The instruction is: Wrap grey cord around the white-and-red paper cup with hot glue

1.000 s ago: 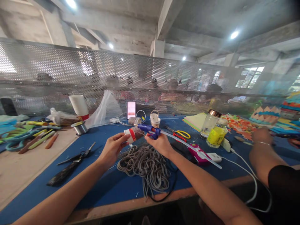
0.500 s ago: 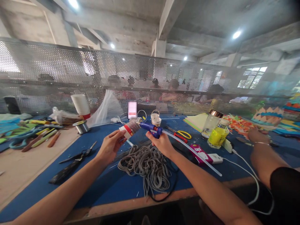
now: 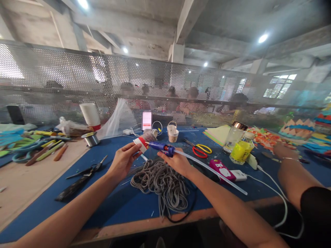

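My left hand (image 3: 126, 157) is closed around the rim end of a paper cup (image 3: 140, 144), which is tilted, with a red band and grey cord wound over its far part. A blue glue gun (image 3: 162, 148) is gripped in my right hand (image 3: 177, 161). Its nozzle meets or nearly meets the cup's side at the red band; the exact contact is too small to tell. A long clear glue stick (image 3: 214, 173) sticks out of the gun's back. Below both hands lies a loose heap of grey cord (image 3: 162, 186).
Left are black-handled snips (image 3: 80, 179), a wire spool (image 3: 90, 139) and stacked cups (image 3: 89, 115). Behind stand a lit phone (image 3: 147, 120) and small basket (image 3: 172, 132). Right are scissors (image 3: 200, 150), a magenta box (image 3: 221, 169), bottles (image 3: 241, 151) and another person's arm (image 3: 292, 172).
The glue gun's nozzle has shifted left and down, from the cord-wound part towards the red band. My right hand has moved slightly left and down with it. The cup stays in my left hand.
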{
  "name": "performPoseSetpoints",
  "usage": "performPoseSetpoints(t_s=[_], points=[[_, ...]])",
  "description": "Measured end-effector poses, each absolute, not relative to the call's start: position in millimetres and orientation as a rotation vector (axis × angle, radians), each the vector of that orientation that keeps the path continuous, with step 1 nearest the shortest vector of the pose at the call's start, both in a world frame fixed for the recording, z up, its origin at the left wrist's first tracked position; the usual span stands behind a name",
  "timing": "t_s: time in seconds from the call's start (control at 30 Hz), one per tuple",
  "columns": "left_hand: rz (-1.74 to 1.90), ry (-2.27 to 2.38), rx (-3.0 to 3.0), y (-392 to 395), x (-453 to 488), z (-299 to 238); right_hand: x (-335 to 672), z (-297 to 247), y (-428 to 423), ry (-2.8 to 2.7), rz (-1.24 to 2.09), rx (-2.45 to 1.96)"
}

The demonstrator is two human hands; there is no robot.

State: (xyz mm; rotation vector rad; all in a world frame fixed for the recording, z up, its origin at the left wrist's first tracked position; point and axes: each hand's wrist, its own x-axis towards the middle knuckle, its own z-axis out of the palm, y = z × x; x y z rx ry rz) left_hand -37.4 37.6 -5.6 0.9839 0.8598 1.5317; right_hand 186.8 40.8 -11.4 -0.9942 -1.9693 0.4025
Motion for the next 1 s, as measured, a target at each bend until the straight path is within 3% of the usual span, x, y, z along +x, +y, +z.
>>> performPoseSetpoints(t_s=[0.2,1.0], points=[[1.544,0.863,0.988,40.3,-39.1,-8.1,187.7,-14.0,44.5,-2.005,0.203,-0.953],[1.582,0.916,1.043,36.3,-36.0,-4.8,188.9,-17.5,49.6,-2.025,0.105,-0.983]])
